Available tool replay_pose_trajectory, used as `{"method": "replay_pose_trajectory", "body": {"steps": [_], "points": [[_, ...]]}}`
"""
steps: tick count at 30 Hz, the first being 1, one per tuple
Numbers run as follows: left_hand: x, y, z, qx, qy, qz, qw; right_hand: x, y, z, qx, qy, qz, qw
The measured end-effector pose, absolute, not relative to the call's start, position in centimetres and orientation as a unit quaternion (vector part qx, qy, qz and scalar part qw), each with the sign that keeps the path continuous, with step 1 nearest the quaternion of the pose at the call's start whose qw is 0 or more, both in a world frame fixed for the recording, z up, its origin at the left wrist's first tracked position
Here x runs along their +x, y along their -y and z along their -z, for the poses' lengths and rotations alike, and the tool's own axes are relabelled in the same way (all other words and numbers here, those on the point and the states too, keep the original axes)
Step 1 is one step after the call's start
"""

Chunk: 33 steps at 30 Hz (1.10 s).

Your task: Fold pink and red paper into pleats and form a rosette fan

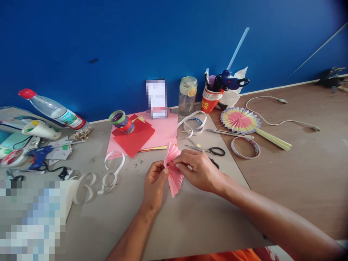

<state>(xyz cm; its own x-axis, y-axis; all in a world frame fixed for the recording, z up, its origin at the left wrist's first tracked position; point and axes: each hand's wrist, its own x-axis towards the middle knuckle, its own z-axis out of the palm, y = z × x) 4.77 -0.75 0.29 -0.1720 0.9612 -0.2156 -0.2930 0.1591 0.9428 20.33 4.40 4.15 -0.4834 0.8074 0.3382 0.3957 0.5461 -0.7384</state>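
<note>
Both hands pinch a pink accordion-folded paper fan [173, 170] at its middle, just above the grey board [190, 217]. My left hand [154, 181] grips it from the left with thumb and fingers closed. My right hand [199, 169] closes on it from the right. The pleats spread out above and below the pinch. Black-handled scissors [209, 150] lie just behind my right hand.
Pink and red paper sheets [152, 136] lie behind, with tape rolls [122, 121], white paper strips [194, 123], a finished multicoloured paper fan [240, 120], a tape ring [245, 147], a cup of tools [212, 98], a jar [187, 95], a bottle [54, 110] and a blue glue gun [39, 156].
</note>
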Motion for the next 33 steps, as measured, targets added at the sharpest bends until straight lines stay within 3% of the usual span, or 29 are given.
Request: {"method": "replay_pose_trajectory", "body": {"steps": [18,33], "points": [[4.92,0.71,-0.49,0.332,-0.528,-0.556,0.549,20.01,-3.74,-3.70,-0.385,0.862,-0.072,0.322],[4.99,0.75,-0.33,0.329,-0.520,-0.562,0.553,19.68,-3.49,-3.31,-0.380,0.872,-0.015,0.309]]}}
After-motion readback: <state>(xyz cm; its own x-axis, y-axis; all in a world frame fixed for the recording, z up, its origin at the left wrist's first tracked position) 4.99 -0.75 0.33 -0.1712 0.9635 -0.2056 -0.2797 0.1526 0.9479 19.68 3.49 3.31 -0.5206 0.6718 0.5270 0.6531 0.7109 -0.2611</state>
